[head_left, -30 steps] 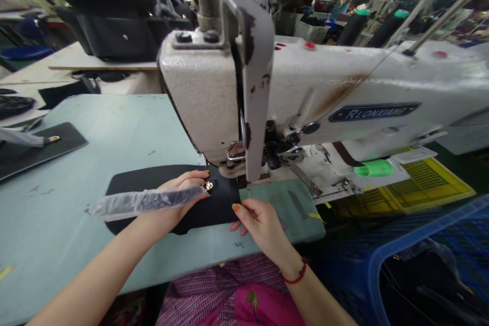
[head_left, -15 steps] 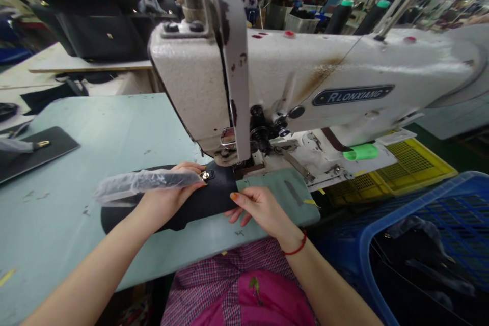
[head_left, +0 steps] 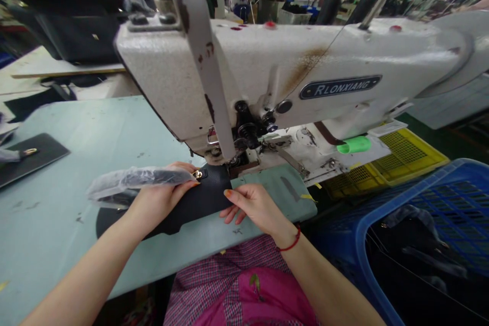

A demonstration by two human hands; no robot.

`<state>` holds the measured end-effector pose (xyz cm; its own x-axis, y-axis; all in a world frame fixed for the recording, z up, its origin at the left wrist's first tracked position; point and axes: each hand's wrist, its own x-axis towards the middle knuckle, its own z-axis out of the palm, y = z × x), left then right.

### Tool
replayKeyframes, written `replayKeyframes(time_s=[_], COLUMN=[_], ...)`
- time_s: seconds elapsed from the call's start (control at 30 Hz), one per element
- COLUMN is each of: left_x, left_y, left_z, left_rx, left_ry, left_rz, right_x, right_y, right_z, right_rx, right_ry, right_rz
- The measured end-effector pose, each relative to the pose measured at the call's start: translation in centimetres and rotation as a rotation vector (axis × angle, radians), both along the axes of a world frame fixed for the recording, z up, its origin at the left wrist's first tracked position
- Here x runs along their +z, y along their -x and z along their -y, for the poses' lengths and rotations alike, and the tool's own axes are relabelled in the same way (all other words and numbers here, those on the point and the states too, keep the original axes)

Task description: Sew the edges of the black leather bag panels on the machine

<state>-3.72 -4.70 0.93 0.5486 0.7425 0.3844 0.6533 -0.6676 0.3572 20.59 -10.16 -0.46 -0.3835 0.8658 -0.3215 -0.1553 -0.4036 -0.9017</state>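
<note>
A black leather bag panel [head_left: 206, 191] lies on the pale green table, its far edge beneath the needle area of a white sewing machine [head_left: 156, 71]. A handle in clear plastic wrap [head_left: 133, 181] is fixed to it by a gold metal fitting [head_left: 197, 174]. My left hand [head_left: 164, 196] is closed around the handle's end by the fitting, thumb and fingers against the panel. At the panel's right edge, my right hand [head_left: 250, 206] pinches the leather between thumb on top and fingers beneath. The needle and presser foot are mostly hidden by the machine head.
Another black panel with a wrapped handle [head_left: 38, 158] lies on the left of the table. A blue basket [head_left: 359, 234] with black wrapped pieces stands at the right, beside a yellow crate [head_left: 416, 150]. Black bags [head_left: 80, 33] sit on a board behind.
The camera view has shifted, so the machine appears further left. Both hands keep their hold, and the panel shows little movement relative to the machine.
</note>
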Motion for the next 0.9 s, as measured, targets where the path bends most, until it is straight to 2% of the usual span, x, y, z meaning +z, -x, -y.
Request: replayKeyframes(time_s=[0.13, 0.3, 0.47, 0.73, 0.9], left_x=[-0.1, -0.4, -0.6, 0.2, 0.3], left_y=[0.1, 0.2, 0.4, 0.1, -0.3], left_z=[0.2, 0.3, 0.0, 0.2, 0.1], left_rx=[0.014, 0.047, 0.004, -0.013, 0.043], left_ry=[0.019, 0.100, 0.032, -0.012, 0.044], left_rz=[-0.005, -0.049, -0.124, -0.157, -0.126], right_x=[-0.5, -1.9, -2.8, -2.1, -1.3], right_y=[0.3, 0.8, 0.6, 0.4, 0.1], right_z=[0.5, 1.1, 1.1, 0.9, 0.3], right_rx=[-0.028, -0.141, -0.123, -0.100, -0.085], right_ry=[-0.068, -0.214, -0.264, -0.203, -0.204], right_rz=[0.082, 0.259, 0.296, 0.278, 0.269])
